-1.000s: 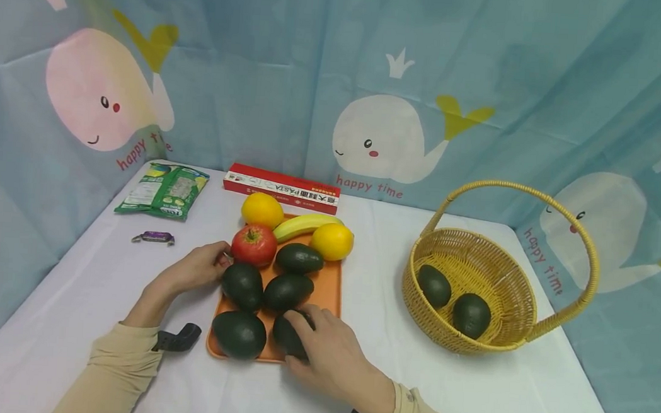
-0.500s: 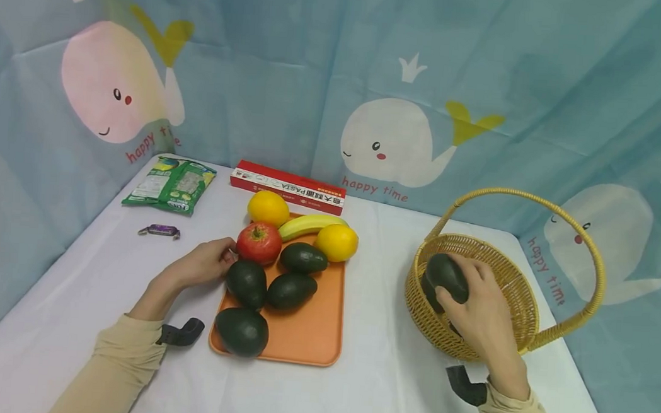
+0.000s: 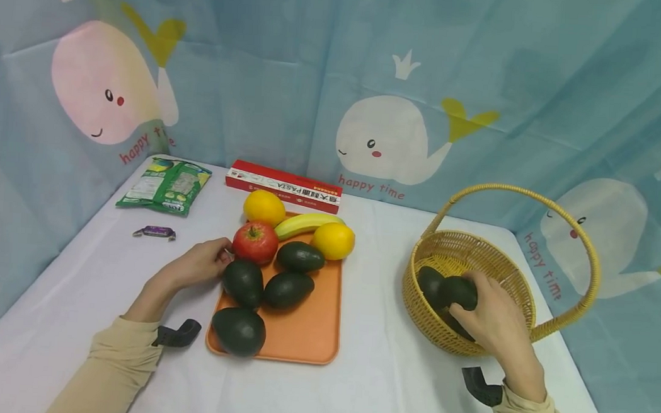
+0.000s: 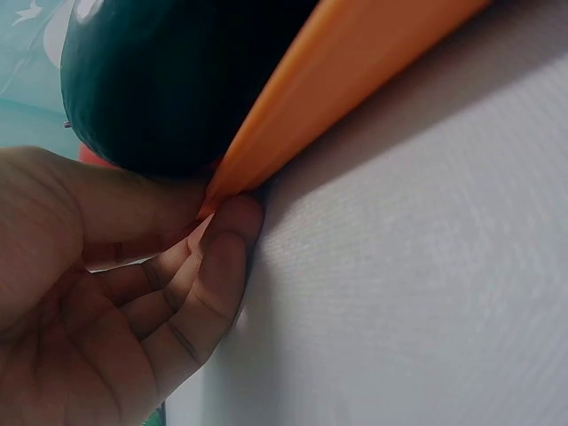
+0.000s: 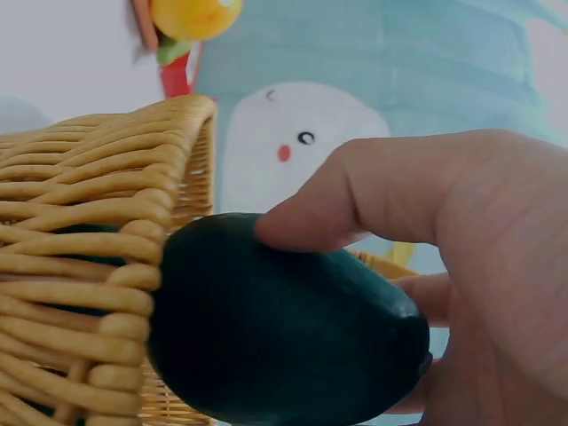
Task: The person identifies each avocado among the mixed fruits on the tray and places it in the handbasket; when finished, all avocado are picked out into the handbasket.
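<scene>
My right hand [image 3: 494,314] grips a dark green avocado [image 5: 284,324] inside the wicker basket [image 3: 415,300], thumb on one side and fingers round the other. Another avocado [image 3: 429,282] lies beside it on the left; one more is mostly hidden under the held one. At the left edge of the orange tray [image 3: 306,331], my left hand [image 3: 204,263] pinches the rim between thumb and fingers, as the left wrist view shows. On the tray are several avocados [image 3: 239,331], a red apple [image 3: 255,242], a banana [image 3: 306,224] and two lemons [image 3: 333,241].
Behind the tray lies a red pasta box [image 3: 283,186]. A green snack bag [image 3: 167,186] and a purple wrapped candy [image 3: 155,232] are at the back left. The basket's tall handle [image 3: 580,247] arches over its right side. A blue curtain [image 3: 293,71] hangs behind the table.
My right hand took an avocado from the tray's front right, carried it right to the basket and lowered it inside. My left hand stays at the tray's edge.
</scene>
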Motion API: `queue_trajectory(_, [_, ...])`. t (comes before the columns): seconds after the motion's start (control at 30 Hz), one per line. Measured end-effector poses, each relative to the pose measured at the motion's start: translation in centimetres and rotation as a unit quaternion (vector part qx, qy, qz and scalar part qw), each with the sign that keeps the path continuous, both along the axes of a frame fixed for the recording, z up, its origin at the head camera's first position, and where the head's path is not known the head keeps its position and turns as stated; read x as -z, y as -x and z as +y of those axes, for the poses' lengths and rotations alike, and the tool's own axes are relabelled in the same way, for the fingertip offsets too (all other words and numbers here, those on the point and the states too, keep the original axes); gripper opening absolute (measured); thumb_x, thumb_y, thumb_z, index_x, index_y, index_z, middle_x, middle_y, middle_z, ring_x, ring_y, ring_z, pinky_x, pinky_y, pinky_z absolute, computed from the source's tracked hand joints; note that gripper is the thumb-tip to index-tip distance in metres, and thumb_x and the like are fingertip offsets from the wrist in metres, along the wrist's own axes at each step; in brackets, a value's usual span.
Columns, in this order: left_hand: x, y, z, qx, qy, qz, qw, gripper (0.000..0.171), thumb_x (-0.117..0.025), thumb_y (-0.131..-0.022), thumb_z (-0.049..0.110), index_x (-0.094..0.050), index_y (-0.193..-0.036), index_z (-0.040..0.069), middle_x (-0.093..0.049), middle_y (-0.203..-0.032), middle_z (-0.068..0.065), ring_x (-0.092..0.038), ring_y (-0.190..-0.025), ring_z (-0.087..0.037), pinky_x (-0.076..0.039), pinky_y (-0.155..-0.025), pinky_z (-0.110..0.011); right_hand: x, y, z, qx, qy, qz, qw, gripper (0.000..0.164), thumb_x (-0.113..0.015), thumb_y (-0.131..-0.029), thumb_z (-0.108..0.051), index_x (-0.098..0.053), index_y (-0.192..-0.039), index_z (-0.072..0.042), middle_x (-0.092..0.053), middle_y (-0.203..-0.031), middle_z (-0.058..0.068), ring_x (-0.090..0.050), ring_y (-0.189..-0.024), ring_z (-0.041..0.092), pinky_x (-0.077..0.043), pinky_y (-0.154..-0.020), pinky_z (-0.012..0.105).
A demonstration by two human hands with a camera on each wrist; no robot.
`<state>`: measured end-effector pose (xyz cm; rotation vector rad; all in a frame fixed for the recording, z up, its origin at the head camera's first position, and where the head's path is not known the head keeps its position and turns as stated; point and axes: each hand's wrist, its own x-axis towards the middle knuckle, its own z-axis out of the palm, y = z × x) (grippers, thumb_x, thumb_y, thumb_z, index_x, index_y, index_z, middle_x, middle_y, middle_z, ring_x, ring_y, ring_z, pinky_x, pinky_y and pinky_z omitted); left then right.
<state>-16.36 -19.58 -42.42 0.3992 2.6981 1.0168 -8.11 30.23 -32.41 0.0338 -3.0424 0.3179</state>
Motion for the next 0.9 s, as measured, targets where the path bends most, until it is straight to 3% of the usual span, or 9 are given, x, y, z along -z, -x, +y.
queue_trajectory(0.2, [0.0,-0.1,0.1,-0.001,-0.001,-0.004,1.0000,0.026,-0.055,-0.086,0.002,-0.057,-0.111,-0.006,-0.059,-0.084,-0.009,-0.052,-0.077,-0.019,-0.045,-0.070,-0.031,-0.2,-0.3,0.0,-0.013,-0.017,-0.017,1.000,0.056,-0.067,-0.078,-0.026,-0.056,-0.130,-0.008,-0.060,-0.117,0.023,-0.060,-0.094,0.038,-0.048,-0.070,0.051])
queue_trajectory(0.43, [-0.2,-0.1,0.1,-0.001,-0.002,-0.003,1.0000,0.026,-0.055,-0.087,0.002,-0.057,-0.111,-0.007,-0.059,-0.084,-0.010,-0.052,-0.076,-0.019,-0.044,-0.070,-0.031,1.2,0.1,-0.2,-0.022,-0.016,-0.046,0.999,0.056,-0.069,-0.076,-0.024,-0.057,-0.128,-0.008,-0.059,-0.121,0.024,-0.062,-0.095,0.038,-0.050,-0.069,0.051])
queue_trajectory(0.7, [-0.1,-0.3,0.0,-0.003,-0.003,-0.006,1.0000,0.025,-0.054,-0.087,0.002,-0.056,-0.111,-0.007,-0.059,-0.084,-0.010,-0.052,-0.076,-0.019,-0.044,-0.069,-0.030,2.8,1.5,0.0,-0.031,0.008,-0.031,0.999,0.055,-0.074,-0.076,-0.023,-0.055,-0.123,0.000,-0.065,-0.108,0.022,-0.063,-0.089,0.033,-0.050,-0.071,0.048])
queue_trajectory(0.9, [-0.2,-0.1,0.0,-0.003,-0.005,-0.007,1.0000,0.026,-0.053,-0.087,0.001,-0.056,-0.111,-0.007,-0.059,-0.084,-0.010,-0.052,-0.076,-0.019,-0.044,-0.069,-0.030,3.1,1.8,0.3,-0.020,0.011,-0.069,0.997,0.053,-0.074,-0.082,-0.034,-0.052,-0.117,-0.001,-0.066,-0.092,0.015,-0.058,-0.073,0.023,-0.044,-0.060,0.035])
